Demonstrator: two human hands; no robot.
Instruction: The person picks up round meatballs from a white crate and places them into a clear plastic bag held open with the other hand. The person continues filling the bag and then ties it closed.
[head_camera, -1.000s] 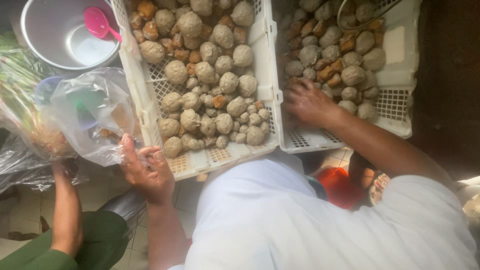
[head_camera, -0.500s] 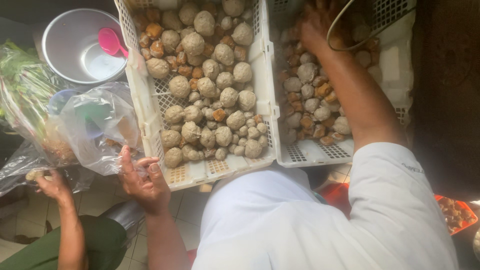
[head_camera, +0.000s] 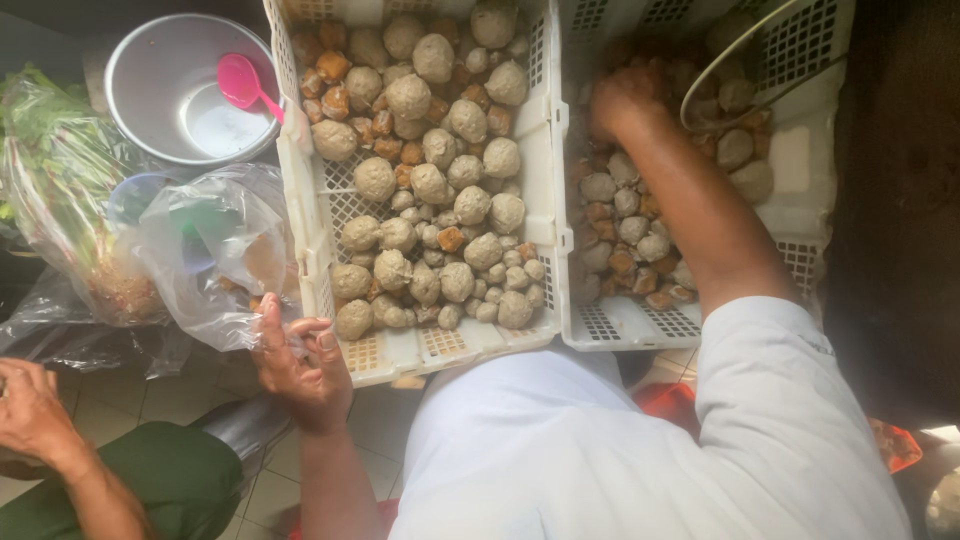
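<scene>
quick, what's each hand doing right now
Left hand: fingers pinched on the clear plastic bag.
Right hand: down among the meatballs in the right crate; grip cannot be told.

One view only — head cam, worn by the person, looked steeply down over their own white shirt (head_camera: 600, 460) at close range. It faced two white crates (head_camera: 550, 200) side by side at top, w/ a metal bowl (head_camera: 165, 110) at upper left. Floor tiles (head_camera: 200, 400) showed at the bottom edge — no 2nd view to share anything.

White crates (head_camera: 545, 200); grey-brown balls (head_camera: 432, 58); pink spoon (head_camera: 243, 82); silver bowl (head_camera: 150, 90).
</scene>
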